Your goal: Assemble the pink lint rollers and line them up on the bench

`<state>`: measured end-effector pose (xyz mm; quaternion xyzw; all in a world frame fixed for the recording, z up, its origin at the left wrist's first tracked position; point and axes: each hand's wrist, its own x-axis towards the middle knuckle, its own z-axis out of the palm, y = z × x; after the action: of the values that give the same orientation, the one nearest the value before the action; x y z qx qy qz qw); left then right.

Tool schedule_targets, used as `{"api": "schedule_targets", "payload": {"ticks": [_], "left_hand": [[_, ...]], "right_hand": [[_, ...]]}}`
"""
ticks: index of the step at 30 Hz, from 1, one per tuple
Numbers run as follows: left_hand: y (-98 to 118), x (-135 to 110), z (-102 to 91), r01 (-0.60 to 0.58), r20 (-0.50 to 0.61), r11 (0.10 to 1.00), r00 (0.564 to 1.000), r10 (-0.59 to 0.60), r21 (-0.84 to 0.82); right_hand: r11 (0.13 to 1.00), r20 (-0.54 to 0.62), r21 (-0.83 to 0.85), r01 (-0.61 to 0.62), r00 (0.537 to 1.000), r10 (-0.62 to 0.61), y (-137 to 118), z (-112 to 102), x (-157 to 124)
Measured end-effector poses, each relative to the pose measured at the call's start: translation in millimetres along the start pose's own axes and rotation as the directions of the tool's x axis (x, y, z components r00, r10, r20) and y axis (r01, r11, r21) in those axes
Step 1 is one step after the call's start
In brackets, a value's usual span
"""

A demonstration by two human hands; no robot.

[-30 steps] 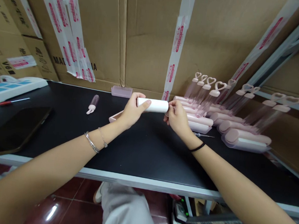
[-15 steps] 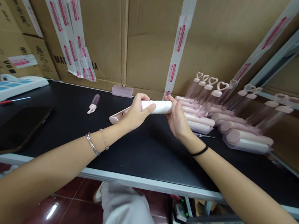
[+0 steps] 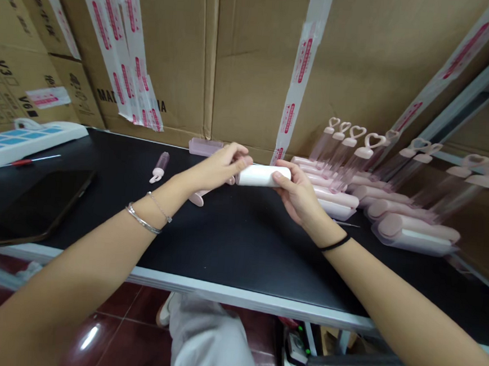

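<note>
My right hand grips a white roll by its right end, holding it level above the black table. My left hand is at the roll's left end, fingers curled around a pink piece that pokes out below the palm. What exactly the left fingers pinch is hidden.
Pink lint rollers with heart handles and pink cases lie at the right. A small pink handle and a pink tray sit near the cardboard boxes. A dark tablet and a white-blue board lie at the left.
My left hand slid off the roll's body to its left end and took up the pink piece. My right hand now carries the roll alone.
</note>
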<state>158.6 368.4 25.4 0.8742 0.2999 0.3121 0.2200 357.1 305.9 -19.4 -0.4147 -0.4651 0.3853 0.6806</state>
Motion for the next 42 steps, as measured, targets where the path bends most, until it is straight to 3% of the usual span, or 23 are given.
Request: {"api": "schedule_targets", "payload": {"ticks": [3,5,7,9,12,15,17,22,25,32,42], "left_hand": [[-15.3,2.0,-16.1,0.236,0.029,0.939,0.968,-0.251,0.249],[-27.2,2.1,-18.9,0.357,0.102,0.820,0.890,-0.444,0.448],[-36.8,1.8,-14.7,0.374,0.151,0.757,0.840,-0.522,0.536],[-41.5,1.9,-6.0,0.365,0.175,0.811,0.857,-0.485,0.458],[-36.7,3.7,9.9,0.423,0.085,0.902,0.899,-0.429,0.079],[-19.8,5.6,25.0,0.386,-0.060,0.852,0.900,-0.432,-0.354],[-6.0,5.5,33.9,0.320,-0.095,0.811,0.905,-0.415,-0.489],[17.9,1.1,49.4,0.277,-0.112,0.737,0.896,-0.430,-0.617],[22.2,-1.4,53.2,0.202,-0.133,0.734,0.919,-0.370,-0.649],[22.6,-5.3,58.0,0.063,-0.130,0.708,0.968,-0.215,-0.703],[14.5,-1.7,61.6,0.063,-0.184,0.730,0.950,-0.253,-0.680]], "right_hand": [[0.999,-0.090,0.032,0.042,0.995,-0.039,-0.6,-0.8,3.3],[0.998,-0.131,0.049,0.047,0.991,-0.040,-0.1,-1.9,5.5],[0.998,-0.134,0.039,0.057,0.990,-0.051,1.2,-3.0,6.7],[0.996,-0.113,0.017,0.089,0.990,-0.087,2.2,-3.7,6.6],[0.987,-0.079,0.000,0.159,0.984,-0.159,0.4,-2.9,4.1],[0.974,-0.064,-0.004,0.225,0.972,-0.225,-4.9,-0.1,0.7],[0.966,-0.063,-0.006,0.257,0.964,-0.257,-8.3,2.4,-1.4],[0.967,-0.023,-0.080,0.244,0.969,-0.246,-10.6,7.5,-7.5],[0.961,0.053,-0.162,0.225,0.974,-0.219,-11.7,9.5,-12.1],[0.953,0.168,-0.204,0.222,0.967,-0.190,-11.7,8.1,-13.2],[0.957,0.254,-0.148,0.250,0.945,-0.208,-10.2,-0.1,-8.3]]}}
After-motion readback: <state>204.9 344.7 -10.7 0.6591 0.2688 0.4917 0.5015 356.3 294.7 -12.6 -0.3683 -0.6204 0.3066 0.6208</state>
